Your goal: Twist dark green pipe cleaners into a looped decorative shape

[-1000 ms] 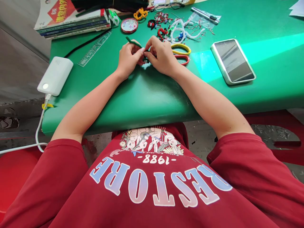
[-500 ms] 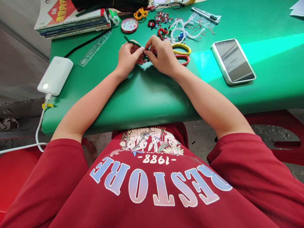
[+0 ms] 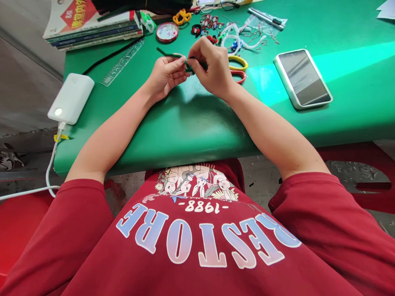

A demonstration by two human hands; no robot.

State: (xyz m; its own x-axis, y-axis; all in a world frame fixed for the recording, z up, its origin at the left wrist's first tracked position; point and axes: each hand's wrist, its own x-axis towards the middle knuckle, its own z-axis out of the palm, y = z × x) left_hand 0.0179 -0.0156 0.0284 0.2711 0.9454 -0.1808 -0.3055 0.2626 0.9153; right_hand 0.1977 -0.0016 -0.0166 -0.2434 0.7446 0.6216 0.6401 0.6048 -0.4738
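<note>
A dark green pipe cleaner [image 3: 168,54] runs between my two hands above the table. My left hand [image 3: 166,75] pinches it between thumb and forefinger, and one end sticks out to the upper left. My right hand [image 3: 212,65] is closed on the same pipe cleaner at its bent part, beside the left fingertips. Much of that bent part is hidden by the right fingers. Just past my right hand lie scissors with one yellow handle [image 3: 238,62] and one red handle [image 3: 239,77]; their blades are covered by the hand.
Behind my hands lie white pipe cleaner pieces [image 3: 230,39], a round red-rimmed tin [image 3: 167,32] and an orange twisted piece [image 3: 182,17]. A phone [image 3: 303,78] lies at right. At left are a clear ruler [image 3: 121,63], a white power bank [image 3: 71,98] with cable, and stacked books [image 3: 95,33].
My right hand has lifted and turned slightly, its fingers curling more around the pipe cleaner. My left hand has shifted a little left, its lower fingers loosening.
</note>
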